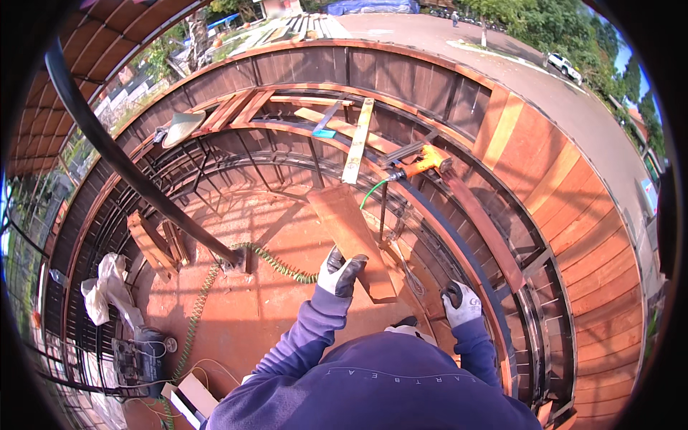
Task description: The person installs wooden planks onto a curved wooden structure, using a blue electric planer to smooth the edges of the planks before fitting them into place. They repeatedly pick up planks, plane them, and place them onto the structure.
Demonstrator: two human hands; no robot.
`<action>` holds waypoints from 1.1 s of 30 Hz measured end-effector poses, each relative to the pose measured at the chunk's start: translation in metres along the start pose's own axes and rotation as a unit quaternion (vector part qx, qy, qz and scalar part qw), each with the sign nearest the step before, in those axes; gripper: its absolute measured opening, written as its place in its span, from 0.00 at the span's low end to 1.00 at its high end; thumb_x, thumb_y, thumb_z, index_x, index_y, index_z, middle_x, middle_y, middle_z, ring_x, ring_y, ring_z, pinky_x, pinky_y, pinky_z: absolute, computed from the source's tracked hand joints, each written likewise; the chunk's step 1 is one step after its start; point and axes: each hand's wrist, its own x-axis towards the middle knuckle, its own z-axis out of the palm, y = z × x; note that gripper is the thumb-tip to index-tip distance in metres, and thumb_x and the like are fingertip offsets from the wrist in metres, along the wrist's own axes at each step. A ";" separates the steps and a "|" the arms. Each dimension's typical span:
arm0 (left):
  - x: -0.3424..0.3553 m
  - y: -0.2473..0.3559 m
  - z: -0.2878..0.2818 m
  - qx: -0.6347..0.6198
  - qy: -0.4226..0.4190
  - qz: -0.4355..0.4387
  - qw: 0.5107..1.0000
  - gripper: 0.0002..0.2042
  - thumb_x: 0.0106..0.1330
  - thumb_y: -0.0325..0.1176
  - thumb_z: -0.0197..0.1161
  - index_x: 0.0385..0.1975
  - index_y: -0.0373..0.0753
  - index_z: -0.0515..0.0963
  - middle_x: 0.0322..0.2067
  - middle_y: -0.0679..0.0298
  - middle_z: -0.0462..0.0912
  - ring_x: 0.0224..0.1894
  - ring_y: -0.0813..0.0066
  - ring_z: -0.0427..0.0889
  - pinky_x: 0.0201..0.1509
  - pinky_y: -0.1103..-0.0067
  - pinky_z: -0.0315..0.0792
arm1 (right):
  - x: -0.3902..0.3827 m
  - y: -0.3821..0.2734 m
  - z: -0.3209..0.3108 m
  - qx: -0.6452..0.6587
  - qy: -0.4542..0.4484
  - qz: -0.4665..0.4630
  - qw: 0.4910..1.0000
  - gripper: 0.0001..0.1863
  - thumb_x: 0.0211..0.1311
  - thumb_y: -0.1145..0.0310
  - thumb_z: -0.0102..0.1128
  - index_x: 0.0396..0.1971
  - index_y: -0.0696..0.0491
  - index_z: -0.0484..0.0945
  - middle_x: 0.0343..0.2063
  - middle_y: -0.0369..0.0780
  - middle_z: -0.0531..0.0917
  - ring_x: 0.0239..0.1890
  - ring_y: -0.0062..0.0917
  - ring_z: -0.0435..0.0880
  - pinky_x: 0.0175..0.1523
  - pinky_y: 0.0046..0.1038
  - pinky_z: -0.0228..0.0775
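Note:
My left hand (340, 271), in a grey and white work glove, grips the near edge of a reddish-brown wooden plank (351, 236) that slopes up and away from me. Just to the right, my gloved right hand (461, 302) rests on the dark curved metal rail (473, 265) of the frame, its fingers curled around something dark that I cannot make out. Both purple sleeves enter from the lower edge. An orange power tool (424, 161) lies on the frame beyond the plank, with a green hose (371, 190) leading to it.
A long pale board (357, 142) lies across the metal frame. A coiled green air hose (276, 264) runs over the rusty floor. Wood offcuts (154, 242), a white cloth (107, 287) and a dark machine (140, 358) sit at left. A black pole (129, 168) crosses diagonally. Red plank walls curve around.

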 end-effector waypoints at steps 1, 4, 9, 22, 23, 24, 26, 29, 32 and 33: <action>0.017 -0.004 -0.001 -0.012 -0.007 0.011 1.000 0.13 0.64 0.24 0.61 0.49 0.37 0.74 0.36 0.66 0.81 0.36 0.80 0.78 0.40 0.80 0.73 | 0.010 0.023 0.002 -0.033 0.042 -0.016 0.998 0.23 0.53 0.65 0.67 0.49 0.56 0.76 0.43 0.49 0.81 0.47 0.44 0.79 0.54 0.39 0.71; 0.063 0.011 0.032 0.002 0.007 0.065 0.998 0.16 0.65 0.26 0.59 0.53 0.38 0.71 0.42 0.66 0.79 0.42 0.78 0.77 0.48 0.79 0.72 | 0.051 0.053 -0.003 -0.106 0.038 0.008 0.994 0.30 0.52 0.70 0.67 0.57 0.57 0.70 0.51 0.51 0.75 0.54 0.45 0.74 0.61 0.39 0.66; 0.141 0.012 0.070 -0.034 0.037 0.120 0.991 0.18 0.65 0.24 0.59 0.56 0.38 0.70 0.46 0.67 0.79 0.48 0.77 0.77 0.53 0.77 0.70 | 0.092 0.097 0.014 -0.156 -0.074 0.068 0.983 0.44 0.49 0.62 0.67 0.67 0.56 0.58 0.59 0.56 0.65 0.61 0.49 0.67 0.65 0.42 0.61; 0.400 -0.004 0.152 0.006 -0.081 0.196 0.977 0.14 0.63 0.25 0.57 0.49 0.37 0.73 0.38 0.65 0.80 0.38 0.76 0.79 0.44 0.80 0.73 | 0.128 0.106 0.011 -0.096 -0.196 0.234 0.947 0.45 0.50 0.46 0.64 0.66 0.53 0.61 0.52 0.54 0.76 0.51 0.46 0.79 0.56 0.41 0.72; 0.421 -0.013 0.169 -0.031 -0.115 0.181 0.976 0.13 0.63 0.25 0.58 0.48 0.36 0.74 0.39 0.64 0.80 0.38 0.75 0.79 0.44 0.80 0.73 | 0.126 0.112 0.014 -0.080 -0.192 0.239 0.948 0.45 0.50 0.45 0.64 0.66 0.51 0.61 0.51 0.53 0.77 0.50 0.45 0.80 0.55 0.41 0.72; 0.442 -0.017 0.187 -0.068 -0.148 0.166 0.973 0.13 0.63 0.24 0.58 0.47 0.35 0.74 0.39 0.64 0.80 0.38 0.75 0.79 0.44 0.80 0.73 | 0.121 0.124 0.018 -0.065 -0.188 0.241 0.950 0.44 0.49 0.45 0.65 0.65 0.50 0.62 0.51 0.52 0.77 0.50 0.45 0.80 0.55 0.41 0.72; 0.488 -0.039 0.225 -0.061 -0.178 0.129 0.974 0.14 0.60 0.21 0.64 0.46 0.35 0.75 0.39 0.64 0.81 0.41 0.77 0.79 0.47 0.80 0.74 | 0.113 0.140 0.022 -0.050 -0.174 0.254 0.950 0.43 0.49 0.45 0.65 0.64 0.47 0.64 0.50 0.50 0.78 0.49 0.45 0.80 0.54 0.40 0.72; 0.560 -0.107 0.255 -0.012 -0.281 0.073 0.957 0.15 0.61 0.22 0.65 0.48 0.35 0.76 0.41 0.67 0.83 0.41 0.82 0.79 0.48 0.82 0.73 | 0.101 0.147 0.028 -0.033 -0.140 0.297 0.944 0.40 0.47 0.45 0.66 0.61 0.46 0.68 0.48 0.47 0.80 0.49 0.43 0.81 0.53 0.40 0.72; 0.612 -0.175 0.272 -0.005 -0.325 0.002 0.946 0.16 0.61 0.24 0.66 0.49 0.35 0.76 0.41 0.67 0.83 0.42 0.81 0.79 0.48 0.82 0.73 | 0.118 0.114 0.014 -0.011 -0.138 0.369 0.919 0.37 0.46 0.45 0.66 0.58 0.46 0.73 0.47 0.46 0.81 0.49 0.41 0.81 0.52 0.38 0.73; 0.626 -0.192 0.276 0.003 -0.331 -0.004 0.944 0.16 0.61 0.24 0.66 0.49 0.35 0.76 0.41 0.67 0.83 0.42 0.81 0.79 0.48 0.82 0.73 | 0.124 0.111 0.012 -0.025 -0.143 0.374 0.916 0.38 0.45 0.45 0.66 0.58 0.46 0.73 0.48 0.46 0.81 0.49 0.41 0.81 0.53 0.38 0.73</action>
